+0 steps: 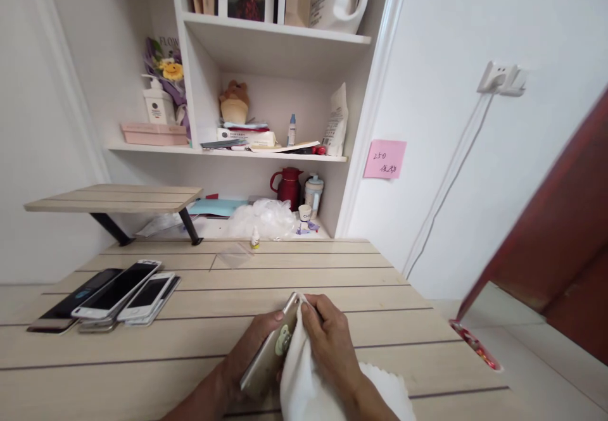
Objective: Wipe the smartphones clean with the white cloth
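The phone (266,359) is in the left hand (244,348), tilted over the near part of the desk (204,307), its gold back and a pale green sticker (284,340) showing. The left thumb lies along one long edge; most of the other left fingers are hidden behind the phone. The right hand (335,348) has its fingers bent and pressed together, pinching a white cloth (304,380) against the phone's upper corner and side. The cloth drapes down below the hands, and another part of it lies on the desk beside the right wrist.

Farther left on the desk, several phones (118,291) lie in overlapping stacks, some black, some white-framed. Beyond the hands are a clear bag (235,256) and, just beside it, a small bottle (255,239) standing upright. A wooden stand (114,197) on black legs rises at the far left.

Behind the desk, crumpled plastic (261,218) lies near a red jug (288,187), a tumbler (313,194) and a cup (304,213). Above, a shelf holds a plush toy (234,101) and a pink box (154,134). On the right wall are a pink note (384,158) and a socket (494,78) with a white cable (451,180) hanging from it
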### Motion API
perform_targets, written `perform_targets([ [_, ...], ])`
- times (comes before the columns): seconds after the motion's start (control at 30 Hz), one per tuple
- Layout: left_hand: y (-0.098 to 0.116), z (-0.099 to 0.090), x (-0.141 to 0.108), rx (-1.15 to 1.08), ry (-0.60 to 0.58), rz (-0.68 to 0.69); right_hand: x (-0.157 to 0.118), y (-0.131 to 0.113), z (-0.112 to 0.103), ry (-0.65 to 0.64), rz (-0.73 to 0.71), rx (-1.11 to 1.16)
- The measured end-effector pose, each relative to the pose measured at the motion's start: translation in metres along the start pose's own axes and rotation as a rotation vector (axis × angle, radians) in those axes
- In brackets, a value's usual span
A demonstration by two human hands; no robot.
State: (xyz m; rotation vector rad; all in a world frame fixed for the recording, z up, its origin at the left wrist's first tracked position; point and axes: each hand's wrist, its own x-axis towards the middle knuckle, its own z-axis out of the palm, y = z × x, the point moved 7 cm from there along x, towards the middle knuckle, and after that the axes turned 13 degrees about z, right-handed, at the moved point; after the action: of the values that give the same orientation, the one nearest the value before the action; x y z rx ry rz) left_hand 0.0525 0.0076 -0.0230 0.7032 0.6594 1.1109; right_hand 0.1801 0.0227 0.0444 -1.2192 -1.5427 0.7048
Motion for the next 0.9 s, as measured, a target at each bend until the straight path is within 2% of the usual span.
perform_targets([
  [0.17, 0.0, -0.008, -0.004, 0.073, 0.124, -0.061, 0.002, 0.006, 0.001, -0.017, 0.098, 0.039],
  [0.33, 0.007, -0.002, -0.002, 0.094, 0.054, -0.042, 0.004, 0.01, 0.002, -0.015, 0.184, 0.072],
  [0.5, 0.022, 0.012, -0.001, 0.079, -0.019, 0.08, 0.003, 0.017, 0.008, -0.057, 0.265, 0.232],
  [0.6, 0.023, 0.009, -0.001, 0.1, 0.031, 0.088, 0.002, 0.023, 0.013, -0.08, 0.313, 0.297],
  [0.77, 0.017, 0.006, -0.004, 0.059, 0.082, -0.017, 0.003, 0.03, 0.012, -0.061, 0.35, 0.378],
  [0.9, 0.02, 0.006, -0.007, -0.001, 0.132, -0.003, 0.003, 0.032, 0.01, -0.073, 0.383, 0.467],
])
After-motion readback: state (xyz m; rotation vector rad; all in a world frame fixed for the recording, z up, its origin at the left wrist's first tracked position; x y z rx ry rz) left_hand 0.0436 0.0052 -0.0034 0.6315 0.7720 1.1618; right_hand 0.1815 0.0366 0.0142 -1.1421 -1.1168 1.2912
